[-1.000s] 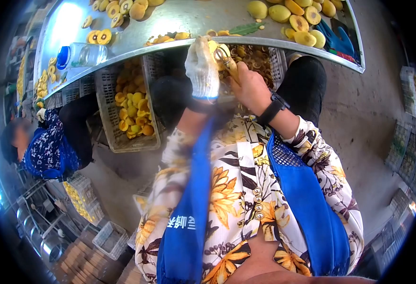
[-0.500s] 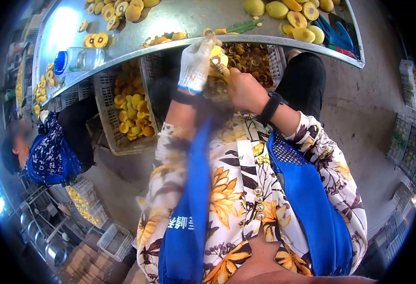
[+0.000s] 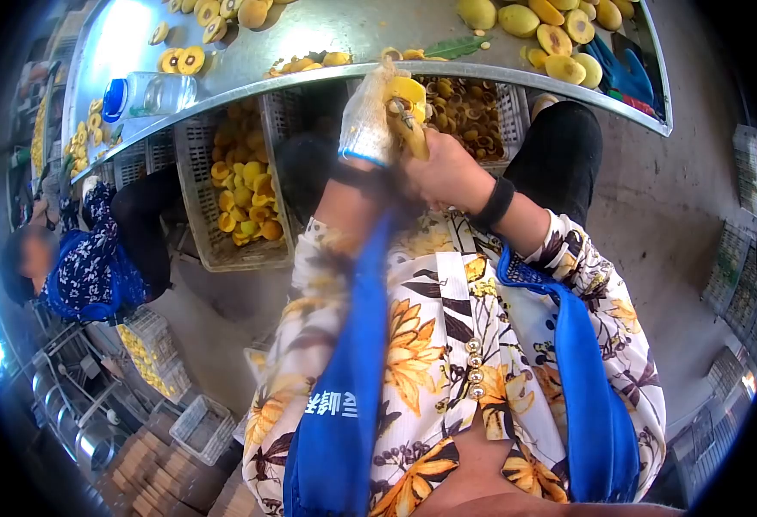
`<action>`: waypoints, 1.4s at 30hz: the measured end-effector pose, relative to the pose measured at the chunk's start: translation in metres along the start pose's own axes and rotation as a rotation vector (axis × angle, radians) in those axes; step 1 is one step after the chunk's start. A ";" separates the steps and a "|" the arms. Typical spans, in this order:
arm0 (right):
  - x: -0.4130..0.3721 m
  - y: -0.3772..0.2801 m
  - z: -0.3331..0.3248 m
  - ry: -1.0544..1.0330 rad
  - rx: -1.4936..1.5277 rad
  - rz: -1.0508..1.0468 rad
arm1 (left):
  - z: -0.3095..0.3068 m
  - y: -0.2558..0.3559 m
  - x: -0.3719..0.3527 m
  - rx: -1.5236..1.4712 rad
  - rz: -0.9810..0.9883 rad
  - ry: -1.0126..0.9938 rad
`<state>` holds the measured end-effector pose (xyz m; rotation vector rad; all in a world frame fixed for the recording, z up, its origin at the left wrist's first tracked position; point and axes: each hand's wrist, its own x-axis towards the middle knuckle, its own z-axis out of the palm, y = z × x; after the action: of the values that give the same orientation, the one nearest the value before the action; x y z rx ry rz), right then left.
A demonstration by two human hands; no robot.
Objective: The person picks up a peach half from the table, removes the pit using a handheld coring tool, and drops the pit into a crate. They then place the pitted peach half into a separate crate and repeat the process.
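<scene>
My left hand [image 3: 364,122], in a white knit glove with a blue cuff edge, is closed around a yellow peach half [image 3: 408,90] just below the table's front edge. My bare right hand [image 3: 449,168], wearing a black wristband, grips the tan handle of a small pitting tool [image 3: 412,136]. Its metal end meets the fruit, partly hidden by the fingers. Beneath both hands is a crate [image 3: 513,112] of brownish fruit scraps. Left of my arms, another crate [image 3: 208,256] holds yellow peach halves.
The metal table [image 3: 378,26] bears halved and whole peaches [image 3: 562,43], a green leaf [image 3: 454,46], a clear bottle with a blue cap [image 3: 150,93] and a blue glove [image 3: 624,73]. A co-worker [image 3: 94,258] sits at left. Crates [image 3: 206,428] stand on the floor behind.
The peach half now shows more of its yellow flesh, turned in my left hand. My right hand and the tool have shifted slightly down and left against the fruit. The whole view has moved a little.
</scene>
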<state>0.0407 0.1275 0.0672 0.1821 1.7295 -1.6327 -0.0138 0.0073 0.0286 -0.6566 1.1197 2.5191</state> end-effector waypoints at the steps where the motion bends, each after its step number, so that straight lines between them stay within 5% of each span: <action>1: 0.000 0.001 0.000 -0.006 0.012 0.001 | 0.000 -0.001 0.001 0.016 -0.001 0.006; 6: 0.001 0.003 -0.003 -0.035 0.081 0.055 | 0.003 -0.002 0.002 0.141 0.066 0.029; 10: -0.002 0.004 -0.002 -0.079 0.087 0.068 | 0.010 0.006 0.000 0.087 -0.174 -0.120; 18: 0.002 0.005 -0.028 -0.443 0.468 0.036 | 0.021 0.006 -0.004 0.343 0.154 -0.030; 21: 0.002 0.003 -0.034 -0.565 0.469 -0.051 | 0.006 0.013 0.008 0.121 0.107 0.029; 22: 0.002 0.002 -0.035 -0.609 0.449 -0.094 | -0.002 0.022 0.012 -0.016 0.206 0.199; 23: 0.003 0.006 -0.035 -0.554 0.398 -0.065 | -0.037 0.051 0.015 -0.091 0.100 -0.029; 24: 0.007 0.014 -0.035 -0.496 0.345 -0.036 | -0.073 0.068 0.013 -0.107 0.225 -0.092; 26: 0.022 0.036 -0.043 -0.283 0.054 -0.004 | -0.073 0.102 -0.019 0.365 0.589 0.516; 29: 0.019 0.037 -0.054 -0.044 -0.358 0.007 | -0.084 0.135 -0.032 1.629 0.820 0.828; 32: 0.019 0.039 -0.055 0.050 -0.448 -0.101 | -0.039 0.122 0.012 1.550 0.949 0.539; 34: 0.014 0.032 -0.056 0.120 -0.495 -0.165 | 0.021 0.097 0.047 1.614 1.300 -0.003; 35: 0.009 0.024 -0.053 0.149 -0.515 -0.189 | 0.049 0.083 0.070 1.603 1.280 -0.057; 39: -0.012 0.015 -0.051 0.254 -0.561 -0.259 | 0.126 0.021 0.134 2.160 0.657 -0.335; 41: -0.031 0.002 -0.047 0.299 -0.531 -0.264 | 0.122 0.004 0.151 2.236 0.665 -0.277; 42: -0.032 0.005 -0.051 0.311 -0.511 -0.254 | 0.132 0.009 0.150 2.287 0.513 -0.313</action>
<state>0.0459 0.1865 0.0783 -0.0345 2.4329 -1.3210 -0.1821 0.1149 0.0342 0.6849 2.7865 0.1213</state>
